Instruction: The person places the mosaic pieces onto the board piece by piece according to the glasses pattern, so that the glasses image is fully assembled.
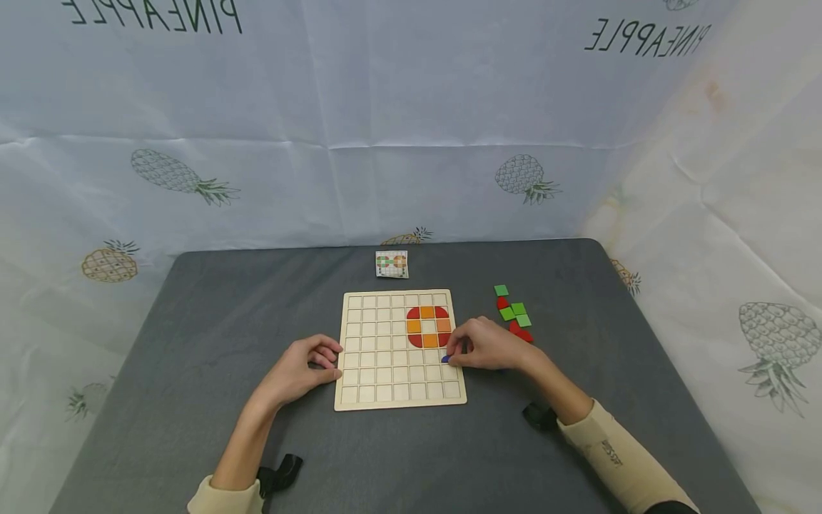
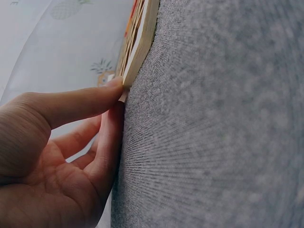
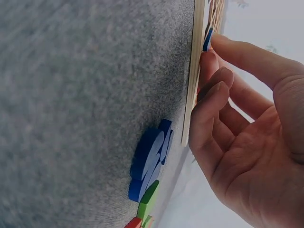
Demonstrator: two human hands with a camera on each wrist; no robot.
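A small, flat blue tile [image 1: 444, 358] sits at the right side of the wooden grid board [image 1: 379, 357], just below the ring of red and orange tiles [image 1: 428, 326]. The right hand [image 1: 484, 345] pinches it between thumb and forefinger, tipping it against the board's surface. The left hand [image 1: 302, 370] rests at the board's left edge, fingers loosely curled, fingertips [image 2: 114, 88] touching the rim. Blue pieces [image 3: 149, 159] lie stacked beside the board under the right palm.
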